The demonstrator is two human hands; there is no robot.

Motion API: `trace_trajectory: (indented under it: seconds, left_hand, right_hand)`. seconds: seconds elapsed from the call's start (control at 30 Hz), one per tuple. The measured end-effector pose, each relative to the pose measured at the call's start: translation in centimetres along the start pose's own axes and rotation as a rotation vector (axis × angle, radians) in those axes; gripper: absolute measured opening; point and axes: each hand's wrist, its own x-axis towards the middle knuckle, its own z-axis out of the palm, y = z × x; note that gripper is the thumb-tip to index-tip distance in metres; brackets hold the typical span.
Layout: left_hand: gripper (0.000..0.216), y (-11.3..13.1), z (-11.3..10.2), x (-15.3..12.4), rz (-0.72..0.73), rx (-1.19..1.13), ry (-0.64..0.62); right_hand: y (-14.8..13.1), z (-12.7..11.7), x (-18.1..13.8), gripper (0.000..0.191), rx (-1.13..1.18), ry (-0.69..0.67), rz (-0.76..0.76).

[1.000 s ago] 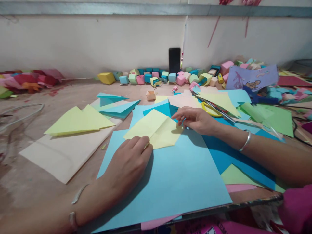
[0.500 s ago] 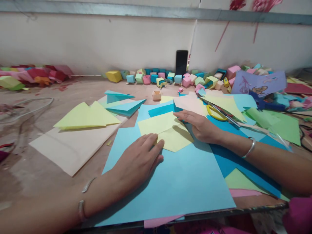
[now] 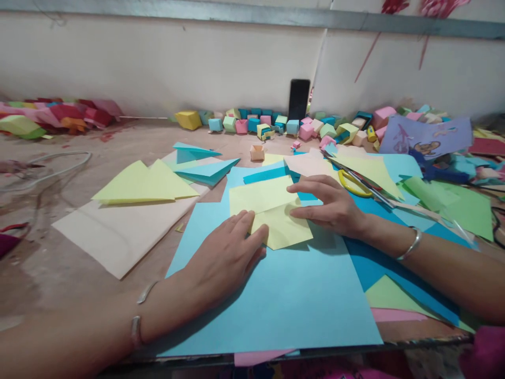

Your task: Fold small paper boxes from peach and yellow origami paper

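yellow paper [image 3: 278,222] between the hands [image 3: 224,247] [image 3: 335,208]

From the worktop's [image 3: 150,141] near edge to the yellow paper [image 3: 264,195], room is open above the blue sheet [image 3: 300,295]; boxes [image 3: 253,125] and a phone [image 3: 299,99] line the far edge, scissors [image 3: 369,186] obstruct the right.

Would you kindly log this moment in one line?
left hand: on yellow paper | right hand: at its right edge | beneath: light-blue sheet
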Motion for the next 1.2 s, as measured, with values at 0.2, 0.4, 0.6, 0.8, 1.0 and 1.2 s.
trace_trajectory:
  seconds: [0.2,0.4,0.6,0.8,1.0,1.2]
  left_hand:
    - [0.016,0.3,-0.3,-0.2,0.059,0.0,0.024]
    - [0.017,0.7,0.1,-1.1,0.085,-0.028,0.055]
    - [0.017,0.9,0.0,-1.4,0.151,-0.075,0.139]
    - [0.017,1.2,-0.1,-1.6,0.191,-0.033,0.225]
    - [0.017,1.2,0.3,-2.0,0.293,-0.046,0.269]
    - [0.022,1.0,0.3,-2.2,0.332,-0.032,0.262]
  right_hand:
    - [0.0,-0.5,0.2,0.013,0.152,-0.223,-0.151]
    - [-0.9,0.2,0.4,0.017,0.359,-0.308,0.045]
    - [-3.0,0.6,0.6,0.032,0.266,-0.325,0.277]
    - [-3.4,1.3,0.4,0.035,0.124,-0.376,0.451]
    - [-3.4,1.9,0.3,0.036,-0.022,-0.394,0.418]
    - [-3.6,2.4,0.4,0.034,-0.195,-0.423,0.38]
